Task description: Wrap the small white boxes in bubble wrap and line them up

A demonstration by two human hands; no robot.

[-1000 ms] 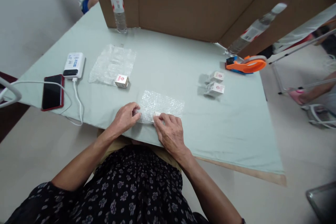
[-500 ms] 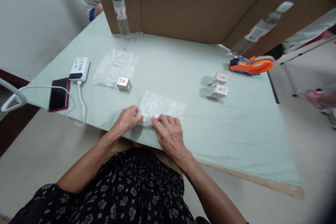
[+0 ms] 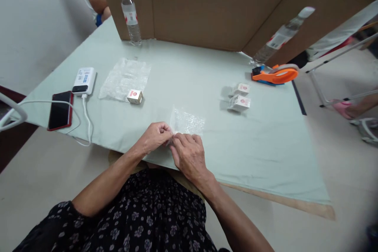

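A sheet of bubble wrap [image 3: 189,121] lies near the front edge of the table, its near left part bunched under my fingers. My left hand [image 3: 156,137] pinches the left edge of the wrap, thumb against bent fingers. Right beside it, my right hand [image 3: 189,152] presses down on the wrap with curled fingers. Whatever is inside the fold is hidden by my hands. Behind them to the left, a small box [image 3: 135,97] rests on the corner of a second bubble wrap sheet [image 3: 125,76]. Two small wrapped boxes [image 3: 240,103] sit to the right.
An orange tape dispenser [image 3: 274,75] stands at the right edge. Water bottles [image 3: 131,19] stand before a cardboard screen [image 3: 197,12]. On the left lie a power bank [image 3: 84,80], its cable and a phone [image 3: 60,111]. A person's arm [image 3: 98,3] shows behind the screen.
My left hand has moved right, close against my right hand, folding in the left part of the bubble wrap. Less of the sheet shows now. The view has shifted slightly.
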